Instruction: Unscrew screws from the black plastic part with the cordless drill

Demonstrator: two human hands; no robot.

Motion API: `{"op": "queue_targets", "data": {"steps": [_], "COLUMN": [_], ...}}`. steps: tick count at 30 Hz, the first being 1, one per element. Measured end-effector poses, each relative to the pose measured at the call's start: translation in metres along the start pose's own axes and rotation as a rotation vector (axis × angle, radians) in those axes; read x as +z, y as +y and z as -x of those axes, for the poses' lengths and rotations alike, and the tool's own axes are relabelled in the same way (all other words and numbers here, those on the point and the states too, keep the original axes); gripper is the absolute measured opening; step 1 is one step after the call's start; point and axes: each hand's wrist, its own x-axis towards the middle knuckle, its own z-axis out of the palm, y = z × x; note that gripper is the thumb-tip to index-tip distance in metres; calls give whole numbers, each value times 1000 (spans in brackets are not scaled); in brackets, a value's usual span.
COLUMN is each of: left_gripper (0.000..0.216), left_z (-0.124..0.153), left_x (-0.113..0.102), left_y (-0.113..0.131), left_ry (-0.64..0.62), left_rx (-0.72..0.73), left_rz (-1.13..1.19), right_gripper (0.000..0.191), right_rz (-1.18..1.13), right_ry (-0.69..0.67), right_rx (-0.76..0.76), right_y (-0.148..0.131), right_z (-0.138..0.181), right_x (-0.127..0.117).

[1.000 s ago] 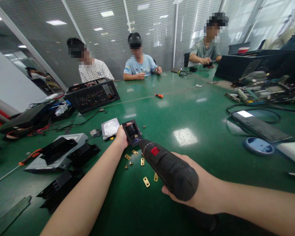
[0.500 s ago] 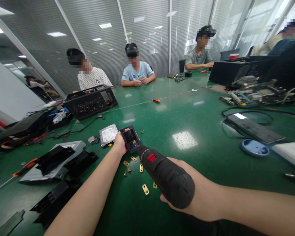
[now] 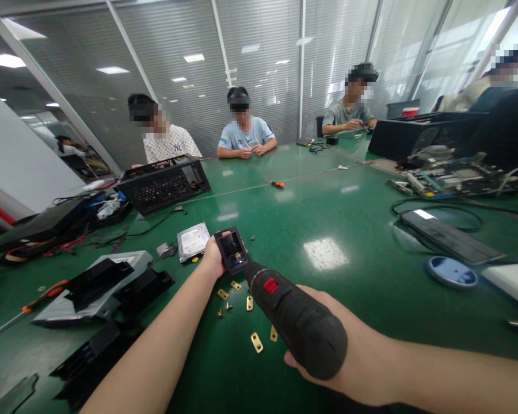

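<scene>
My left hand (image 3: 216, 256) is closed around a small black rectangular housing (image 3: 232, 248), tilted so that its hollow inside faces me. A bit of brass shows near its lower end. In my right hand (image 3: 317, 328) is a black cordless drill (image 3: 300, 319) with a red switch on top. Its nose points at the lower edge of the housing; whether the bit touches it is hidden. Below lie several brass plates (image 3: 256, 342) and small brass screws (image 3: 228, 306) on the green table (image 3: 285, 230). A hard drive (image 3: 193, 241) lies just left of my left hand.
On the left are black brackets (image 3: 142, 287), a silver metal box (image 3: 69, 305) and an orange-handled screwdriver (image 3: 47, 294). A black computer case (image 3: 164, 184) stands beyond. Circuit boards (image 3: 453, 172), a black power adapter (image 3: 451, 233) and a blue round dish (image 3: 452, 271) lie right. Several people sit opposite.
The view has tilted up slightly, so things sit a little lower in the picture. Both hands keep their hold on the housing and the drill. A person at the back right has raised a hand.
</scene>
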Motion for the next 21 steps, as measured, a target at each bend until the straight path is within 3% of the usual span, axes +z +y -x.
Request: {"op": "queue_targets", "data": {"steps": [6, 12, 17, 21], "left_gripper": [24, 21, 21, 20], "left_z": [0, -3, 0, 3], "left_x": [0, -2, 1, 5], "left_y": [0, 0, 1, 2], "left_ry": [-9, 5, 3, 16], "left_rx": [4, -6, 6, 7], "left_rz": [-13, 20, -1, -3], "right_gripper": [35, 47, 33, 40], "right_rz": [1, 4, -39, -63], "right_ry": [-9, -28, -56, -44], "right_rx": [-20, -6, 26, 18], "right_y": [-2, 2, 0, -6], "right_z": [-1, 1, -1, -5], "right_x": [-1, -1, -2, 0]}}
